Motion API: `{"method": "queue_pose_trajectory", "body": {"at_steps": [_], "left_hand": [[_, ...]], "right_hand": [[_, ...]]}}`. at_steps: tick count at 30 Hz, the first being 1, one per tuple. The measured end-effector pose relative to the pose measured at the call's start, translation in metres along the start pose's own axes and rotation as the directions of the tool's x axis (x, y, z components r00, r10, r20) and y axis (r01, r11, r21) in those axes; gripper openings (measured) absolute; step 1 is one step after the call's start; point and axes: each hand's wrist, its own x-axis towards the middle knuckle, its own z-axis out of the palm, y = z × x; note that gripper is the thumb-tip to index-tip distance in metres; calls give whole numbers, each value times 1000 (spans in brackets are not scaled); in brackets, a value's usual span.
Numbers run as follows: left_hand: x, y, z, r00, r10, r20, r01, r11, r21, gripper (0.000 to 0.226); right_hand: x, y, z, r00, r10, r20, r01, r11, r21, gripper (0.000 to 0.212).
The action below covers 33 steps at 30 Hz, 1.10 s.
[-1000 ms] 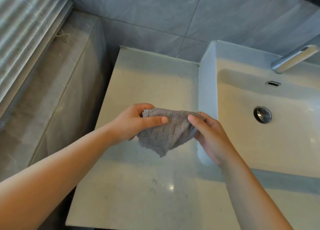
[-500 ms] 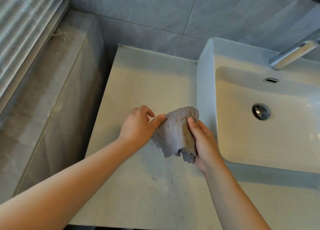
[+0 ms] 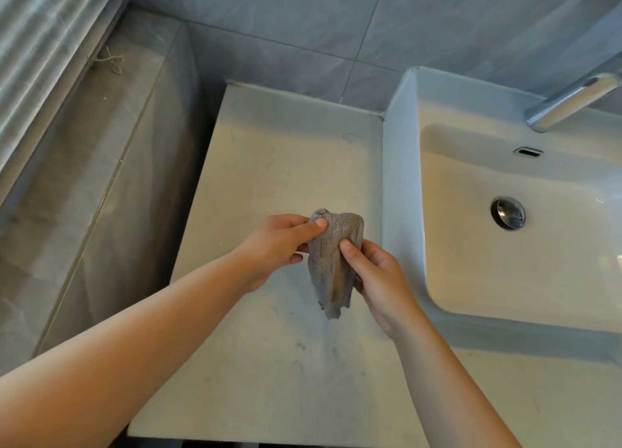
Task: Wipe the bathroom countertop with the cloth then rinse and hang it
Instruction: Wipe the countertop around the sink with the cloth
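A grey textured cloth (image 3: 331, 265) hangs bunched and folded lengthwise above the pale countertop (image 3: 276, 164), not touching it. My left hand (image 3: 279, 245) pinches its upper left corner between thumb and fingers. My right hand (image 3: 377, 279) grips its right side, thumb on the front of the cloth. To the right stands the white basin (image 3: 400, 164), with a chrome faucet spout (image 3: 568, 102) over its far rim and a chrome drain plug (image 3: 508, 212) in its bottom.
Grey wall tiles (image 3: 303, 19) rise behind the counter. A lower grey stone ledge (image 3: 87, 185) runs along the left, with window blinds (image 3: 37, 33) above it. The counter's front edge (image 3: 215, 439) is near the bottom of the view.
The cloth was stretched wide between both hands; now my hands have come together and it hangs gathered into a narrow vertical bundle. The view has shifted left and slightly down.
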Motion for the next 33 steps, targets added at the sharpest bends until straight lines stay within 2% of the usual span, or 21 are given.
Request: {"method": "queue_pose_trajectory", "body": {"at_steps": [2, 4, 6, 8, 9, 11, 15, 19, 21, 26, 28, 31, 33], "left_hand": [[5, -5, -3, 993, 62, -99, -34, 966, 258, 45], [5, -11, -10, 966, 197, -169, -85, 857, 509, 36], [3, -20, -23, 937, 309, -164, -123, 728, 674, 36], [1, -34, -40, 918, 375, -128, -136, 602, 787, 38], [0, -43, -48, 908, 402, -117, -135, 547, 826, 38], [-2, -58, -62, 887, 447, -116, -127, 478, 869, 37], [-6, -80, -81, 856, 507, -100, -115, 375, 920, 38], [-6, -97, -92, 858, 504, -103, -96, 353, 931, 47], [-6, -103, -94, 861, 500, -92, -102, 347, 932, 50], [-5, -108, -95, 870, 488, -65, -94, 294, 951, 51], [-4, -110, -96, 882, 468, -60, -85, 283, 955, 59], [-4, -110, -97, 896, 441, -50, -83, 278, 957, 65], [-6, -112, -97, 901, 431, -38, -82, 257, 963, 63]], "right_hand": [[1, 2, 0, 999, 4, -53, -6, 999, -39, 34], [4, 2, -3, 982, -74, -172, 53, 991, -125, 21], [11, -3, -9, 917, -240, -318, 150, 948, -282, 12], [19, -8, -15, 820, -420, -388, 195, 843, -501, 13], [24, -9, -16, 788, -498, -361, 197, 761, -618, 13], [37, -6, -14, 770, -575, -278, 154, 590, -793, 15], [58, 8, -10, 736, -607, -301, 38, 480, -876, 14], [75, 32, -8, 721, -625, -300, -68, 367, -928, 32], [83, 41, -6, 731, -610, -306, -79, 369, -926, 34], [89, 61, 0, 672, -633, -386, 43, 553, -832, 32], [85, 67, 10, 666, -629, -401, 92, 602, -793, 31], [71, 78, 35, 677, -659, -327, 211, 600, -771, 28], [55, 84, 50, 730, -635, -253, 285, 620, -731, 26]]}}
